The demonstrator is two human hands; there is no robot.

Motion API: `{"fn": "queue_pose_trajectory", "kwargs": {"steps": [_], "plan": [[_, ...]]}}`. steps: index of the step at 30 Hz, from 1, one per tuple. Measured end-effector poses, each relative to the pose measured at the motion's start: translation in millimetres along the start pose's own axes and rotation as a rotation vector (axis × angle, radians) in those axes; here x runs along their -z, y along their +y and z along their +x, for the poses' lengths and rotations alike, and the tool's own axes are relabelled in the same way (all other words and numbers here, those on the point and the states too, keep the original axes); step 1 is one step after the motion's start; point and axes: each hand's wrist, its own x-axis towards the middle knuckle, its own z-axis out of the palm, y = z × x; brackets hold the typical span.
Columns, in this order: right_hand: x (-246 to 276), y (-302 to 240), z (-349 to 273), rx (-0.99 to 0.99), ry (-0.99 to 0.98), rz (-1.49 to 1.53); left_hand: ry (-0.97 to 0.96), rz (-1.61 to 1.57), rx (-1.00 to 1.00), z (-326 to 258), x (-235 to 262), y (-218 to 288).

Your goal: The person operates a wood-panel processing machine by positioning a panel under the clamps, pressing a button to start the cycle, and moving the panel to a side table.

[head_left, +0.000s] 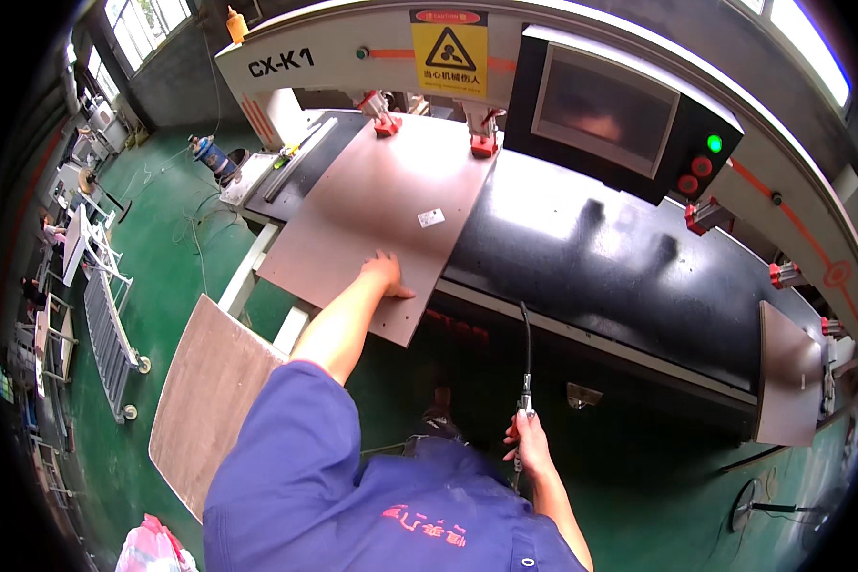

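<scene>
My left hand (385, 275) lies flat on a brown board (343, 224), fingers spread, near the edge closest to me. A small white label (431, 218) sits on the board beyond my fingertips. Two red-footed clamps (482, 143) of the machine stand at the board's far edge; whether they press on it I cannot tell. Lower right, my right hand (528, 442) is closed around an air blow gun (527, 386). Its thin black nozzle bends upward toward the front edge of the machine's black table (582, 267).
A control screen (605, 110) with a lit green button hangs over the table. Another brown board (789, 377) rests at the right end. A wood-grain board (214, 391) lies at my left, past the support bars (250, 267). A wheeled rack (107, 324) stands farther left on the green floor.
</scene>
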Motion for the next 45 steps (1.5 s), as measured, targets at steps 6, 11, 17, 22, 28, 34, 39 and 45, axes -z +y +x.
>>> {"fn": "queue_pose_trajectory", "kwargs": {"steps": [6, 11, 17, 22, 28, 34, 39, 45], "plan": [[-7.7, -13.0, -13.5, -0.004, 0.051, -0.165, 0.021, 0.042, -0.011, 0.8, -6.1, -4.0], [-12.9, -9.8, -12.4, 0.018, 0.058, -0.214, 0.025, 0.027, 0.006, 1.1, -4.7, 1.1], [-11.6, 3.3, -3.9, 0.073, 0.113, -0.248, 0.001, 0.066, -0.004, -4.3, 3.0, 4.8], [1.7, -0.8, -5.9, 0.004, 0.177, -0.103, -0.041, 0.103, -0.003, -1.1, 6.2, 5.7], [-0.3, -1.4, -6.9, -0.017, 0.134, -0.112, -0.016, 0.124, -0.013, 0.8, 2.8, 4.6], [-11.1, 5.4, -10.2, -0.011, 0.054, -0.147, -0.027, 0.132, -0.029, -1.7, 5.6, 6.3], [-9.0, 7.0, -9.4, -0.013, 0.048, -0.146, -0.034, 0.136, -0.018, -4.8, 7.5, 6.9], [-7.0, 12.3, -8.3, 0.003, 0.051, -0.104, -0.061, 0.141, -0.05, -1.9, 3.1, 8.3]]}}
